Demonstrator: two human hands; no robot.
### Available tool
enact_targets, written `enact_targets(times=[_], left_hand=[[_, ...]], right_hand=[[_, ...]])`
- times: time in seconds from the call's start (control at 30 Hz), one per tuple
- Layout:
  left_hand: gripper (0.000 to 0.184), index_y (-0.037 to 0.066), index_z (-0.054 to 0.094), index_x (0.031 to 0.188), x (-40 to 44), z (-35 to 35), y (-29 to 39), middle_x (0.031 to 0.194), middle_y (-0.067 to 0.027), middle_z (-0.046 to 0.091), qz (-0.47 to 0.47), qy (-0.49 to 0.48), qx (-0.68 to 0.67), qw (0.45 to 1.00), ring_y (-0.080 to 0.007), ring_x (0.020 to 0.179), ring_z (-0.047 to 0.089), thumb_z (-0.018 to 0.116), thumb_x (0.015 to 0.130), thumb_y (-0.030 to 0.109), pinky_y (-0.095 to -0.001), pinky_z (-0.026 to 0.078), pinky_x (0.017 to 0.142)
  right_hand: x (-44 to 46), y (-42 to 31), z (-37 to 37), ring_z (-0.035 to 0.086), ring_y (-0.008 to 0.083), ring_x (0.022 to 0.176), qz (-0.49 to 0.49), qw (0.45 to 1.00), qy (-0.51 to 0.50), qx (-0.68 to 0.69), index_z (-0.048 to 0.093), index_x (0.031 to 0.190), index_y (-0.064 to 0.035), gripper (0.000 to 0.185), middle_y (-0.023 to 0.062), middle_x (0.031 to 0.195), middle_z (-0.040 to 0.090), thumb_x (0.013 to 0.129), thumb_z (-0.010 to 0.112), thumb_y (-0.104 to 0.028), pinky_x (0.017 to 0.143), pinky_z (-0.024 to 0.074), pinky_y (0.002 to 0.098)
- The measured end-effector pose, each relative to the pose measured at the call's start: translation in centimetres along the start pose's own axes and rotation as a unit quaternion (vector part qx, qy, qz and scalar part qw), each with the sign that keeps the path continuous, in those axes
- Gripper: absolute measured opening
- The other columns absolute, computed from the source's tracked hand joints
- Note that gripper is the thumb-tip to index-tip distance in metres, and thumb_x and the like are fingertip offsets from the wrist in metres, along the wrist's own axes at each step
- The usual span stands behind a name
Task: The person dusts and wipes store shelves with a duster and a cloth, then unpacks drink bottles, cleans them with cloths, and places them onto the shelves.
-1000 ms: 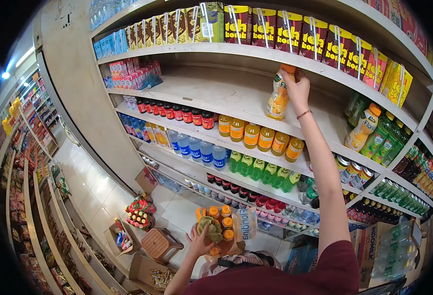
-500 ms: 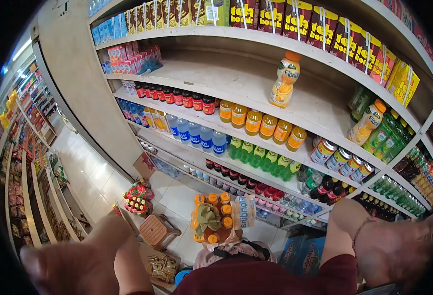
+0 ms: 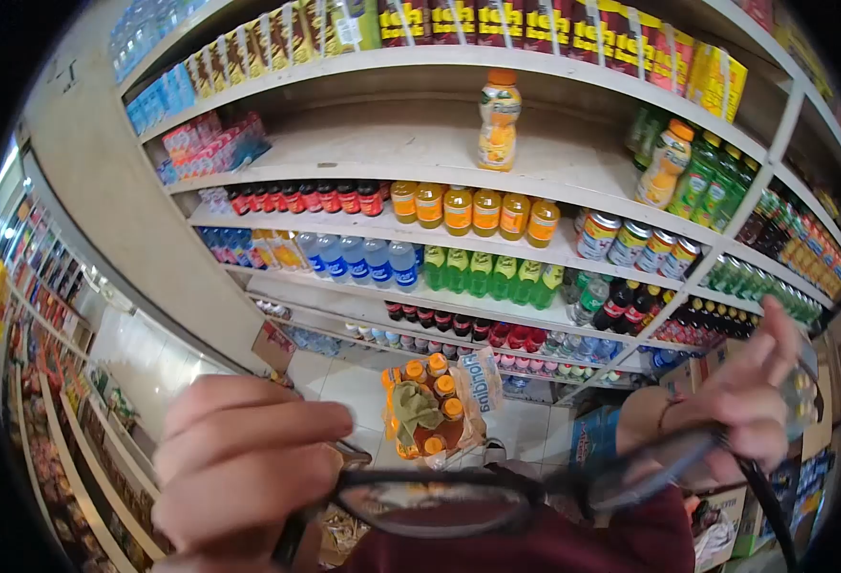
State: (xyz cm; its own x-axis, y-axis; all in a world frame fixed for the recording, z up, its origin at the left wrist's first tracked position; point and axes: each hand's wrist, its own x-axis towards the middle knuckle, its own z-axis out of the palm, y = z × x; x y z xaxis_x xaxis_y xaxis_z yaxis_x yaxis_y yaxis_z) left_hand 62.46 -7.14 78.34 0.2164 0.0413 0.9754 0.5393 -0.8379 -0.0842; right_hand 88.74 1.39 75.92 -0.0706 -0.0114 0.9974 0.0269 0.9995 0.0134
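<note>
A pair of black-framed glasses (image 3: 440,504) spans the bottom of the view, close to the camera. My left hand (image 3: 249,463), blurred, has its fingers curled at the left end of the frame. At the right end my right hand (image 3: 726,411) is closed on the glasses, its index finger pointing up. An orange-capped juice bottle (image 3: 499,122) stands upright on the shelf ahead. Another such bottle (image 3: 666,164) is farther right, beside green bottles (image 3: 702,177). Below, an opened pack of orange-capped bottles (image 3: 451,411) has a green cloth (image 3: 416,406) on top.
Shelves (image 3: 363,134) of drinks curve across the front, with boxed tea (image 3: 502,24) above and yellow bottles (image 3: 458,210) lower down. Snack racks (image 3: 86,468) run along the left. A blue carton (image 3: 594,435) and other boxes stand low at the right.
The right hand let go of the shelf bottle, and the left hand left the pack. Both hands came up close to the camera and now hold glasses. The view has shifted.
</note>
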Motion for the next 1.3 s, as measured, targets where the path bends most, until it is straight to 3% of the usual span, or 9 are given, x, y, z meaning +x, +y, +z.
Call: enact_targets(times=[0.3,0.37,0.47,0.53,0.63,0.83,1.0,1.13,1.3], left_hand=[[0.009,-0.002,0.044,0.091,-12.7,5.4,-4.0,0.071,-0.0130,0.059,-0.309,-0.152,-0.102,0.933,-0.0268,0.058,0.058,0.043,0.082,-0.003,-0.0311,0.045,0.052],[0.011,-0.002,0.047,0.092,-12.2,7.0,-3.1,0.077,-0.0113,0.059,-0.318,-0.231,-0.121,0.911,-0.0147,0.054,0.054,0.041,0.088,0.006,-0.0250,0.043,0.052],[0.021,0.000,0.050,0.104,-13.8,10.1,-1.8,0.069,-0.0114,0.056,-0.319,-0.241,-0.194,0.896,-0.0192,0.049,0.054,0.048,0.084,0.000,-0.0279,0.042,0.047],[0.022,0.002,0.055,0.104,-12.4,10.8,-0.4,0.081,-0.0128,0.061,-0.387,-0.354,-0.221,0.823,-0.0220,0.070,0.062,0.048,0.083,-0.002,-0.0303,0.047,0.062],[0.025,0.006,0.055,0.105,-9.6,13.0,0.3,0.072,-0.0098,0.056,-0.199,-0.465,-0.286,0.814,-0.0229,0.054,0.054,0.050,0.082,-0.002,-0.0317,0.042,0.051],[0.019,0.000,0.059,0.097,-6.9,19.9,3.8,0.073,-0.0084,0.058,-0.379,-0.457,-0.433,0.679,-0.0114,0.062,0.055,0.046,0.084,-0.002,-0.0245,0.045,0.056],[0.011,-0.004,0.061,0.088,-10.5,28.5,11.2,0.084,-0.0070,0.057,-0.358,-0.409,-0.592,0.595,-0.0110,0.071,0.055,0.061,0.078,-0.002,-0.0217,0.044,0.063],[0.008,-0.005,0.062,0.085,-8.9,35.4,17.9,0.081,-0.0058,0.055,-0.405,-0.357,-0.687,0.487,-0.0092,0.069,0.052,0.062,0.079,-0.001,-0.0212,0.041,0.060],[0.010,-0.005,0.057,0.075,-3.6,43.0,27.0,0.075,-0.0037,0.053,-0.250,-0.454,-0.718,0.466,-0.0094,0.069,0.049,0.060,0.080,0.002,-0.0234,0.038,0.062]], right_hand=[[-8.0,-5.4,0.4,0.058,0.0191,0.086,0.344,0.891,-0.156,-0.250,0.068,0.086,-0.0045,0.019,0.0042,0.074,0.065,0.067,0.068,-0.007,0.088,0.0337,0.0384],[-9.7,-6.8,-0.5,0.056,0.0172,0.079,0.371,0.869,-0.213,-0.249,0.067,0.089,-0.0043,0.019,0.0034,0.069,0.059,0.070,0.066,-0.008,0.086,0.0346,0.0368],[-11.6,-9.3,-2.8,0.052,0.0207,0.070,0.426,0.842,-0.280,-0.173,0.065,0.091,-0.0025,0.016,0.0069,0.065,0.053,0.078,0.061,-0.009,0.079,0.0391,0.0347],[-12.2,-11.0,-4.3,0.052,0.0208,0.069,0.492,0.824,-0.241,-0.141,0.065,0.092,-0.0014,0.016,0.0068,0.065,0.054,0.078,0.061,-0.008,0.077,0.0395,0.0326],[-13.7,-12.9,-6.8,0.051,0.0217,0.069,0.558,0.808,-0.161,-0.099,0.064,0.093,0.0020,0.015,0.0094,0.069,0.056,0.079,0.059,-0.003,0.070,0.0411,0.0298],[-15.1,-16.1,-12.3,0.050,0.0111,0.073,0.669,0.742,0.039,0.005,0.061,0.100,0.0042,0.019,0.0078,0.078,0.062,0.084,0.053,-0.001,0.070,0.0409,0.0251],[-17.0,-18.1,-15.6,0.053,0.0091,0.079,0.705,0.657,0.248,0.097,0.061,0.100,0.0033,0.023,0.0064,0.085,0.061,0.089,0.054,-0.015,0.069,0.0425,0.0230],[-19.6,-20.1,-18.6,0.051,0.0050,0.073,0.628,0.661,0.402,0.082,0.062,0.098,-0.0010,0.023,0.0002,0.081,0.061,0.090,0.051,-0.019,0.070,0.0401,0.0187],[-21.3,-23.1,-23.5,0.054,0.0124,0.080,0.506,0.663,0.547,0.073,0.057,0.102,-0.0023,0.019,0.0047,0.093,0.058,0.090,0.050,-0.016,0.074,0.0453,0.0248]])
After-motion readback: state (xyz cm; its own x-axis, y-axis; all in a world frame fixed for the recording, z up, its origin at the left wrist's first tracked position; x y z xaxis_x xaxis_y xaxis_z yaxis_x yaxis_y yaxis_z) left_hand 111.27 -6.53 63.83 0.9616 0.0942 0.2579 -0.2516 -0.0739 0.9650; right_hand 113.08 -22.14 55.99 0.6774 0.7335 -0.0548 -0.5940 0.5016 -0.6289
